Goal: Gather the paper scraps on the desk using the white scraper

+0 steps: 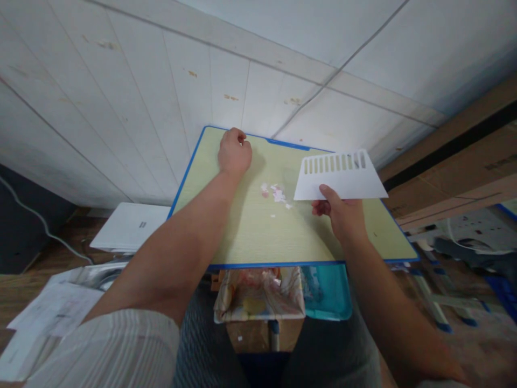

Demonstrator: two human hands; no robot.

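My right hand [341,215] holds a flat white slotted sheet [335,186] over the right side of a pale yellow tabletop with a blue edge [242,237]. The thumb lies on top of the sheet, and a row of long narrow slots runs along its far side. Near the table's back left, my left hand [235,153] is curled closed; whatever its fingers may hold is hidden. Between the hands lie small white and pinkish scraps [278,194], apart from both.
Under the table's front edge sit a patterned lined box [262,315] and a teal tray [341,302]. A white panelled wall [226,70] stands behind, with a cable on it. Cardboard boxes [456,161] are at right. A white box [125,223] and papers [60,307] lie left.
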